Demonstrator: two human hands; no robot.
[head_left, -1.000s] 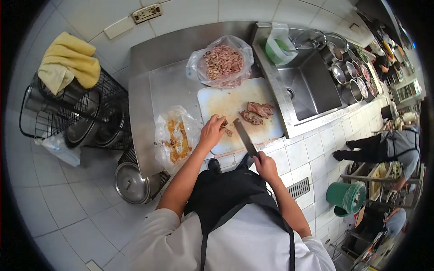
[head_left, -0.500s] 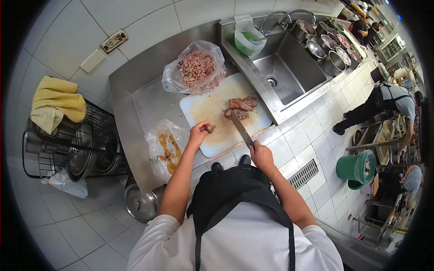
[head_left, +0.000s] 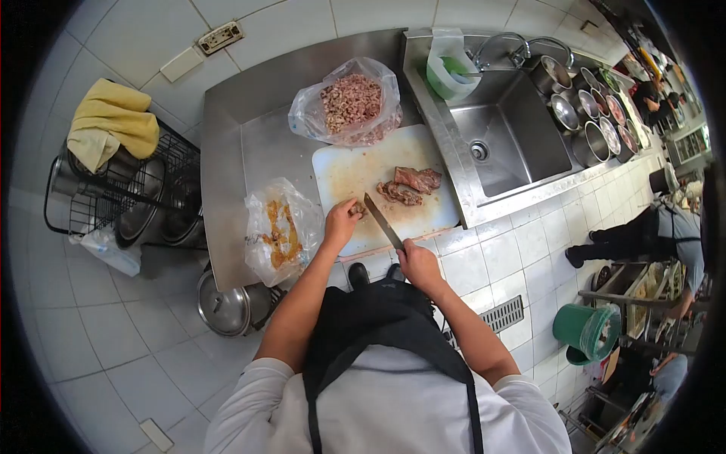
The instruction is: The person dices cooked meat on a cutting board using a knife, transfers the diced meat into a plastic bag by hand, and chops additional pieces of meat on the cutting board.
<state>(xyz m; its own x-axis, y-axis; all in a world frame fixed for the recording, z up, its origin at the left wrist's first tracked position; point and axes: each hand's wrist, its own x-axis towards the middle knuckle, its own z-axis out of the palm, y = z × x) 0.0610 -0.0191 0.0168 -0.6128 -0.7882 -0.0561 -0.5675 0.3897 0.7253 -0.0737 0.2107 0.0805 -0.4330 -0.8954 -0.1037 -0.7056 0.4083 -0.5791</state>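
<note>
My right hand (head_left: pixel 419 262) grips the handle of a long kitchen knife (head_left: pixel 384 222), its blade slanting up and left over the white cutting board (head_left: pixel 344 168). Near the blade's tip, my left hand (head_left: pixel 342 225) is closed on a small piece of meat (head_left: pixel 357 209) at the board's left side. Two larger chunks of browned meat lie side by side to the right of the blade: one chunk (head_left: pixel 417 179) behind, another chunk (head_left: pixel 399 194) in front. Behind the board sits a clear plastic bag (head_left: pixel 306 113) full of diced meat (head_left: pixel 352 102).
Left of the board lies a plastic bag with orange-brown residue (head_left: pixel 281 234). A steel sink (head_left: pixel 514 136) is on the right, with metal pots (head_left: pixel 590 144) beyond it. A wire rack (head_left: pixel 98 204) stands left. Co-workers (head_left: pixel 665 231) are at far right.
The knife has moved left, away from the large meat chunks and toward my left hand. My left hand still holds the small piece. The camera view has shifted slightly.
</note>
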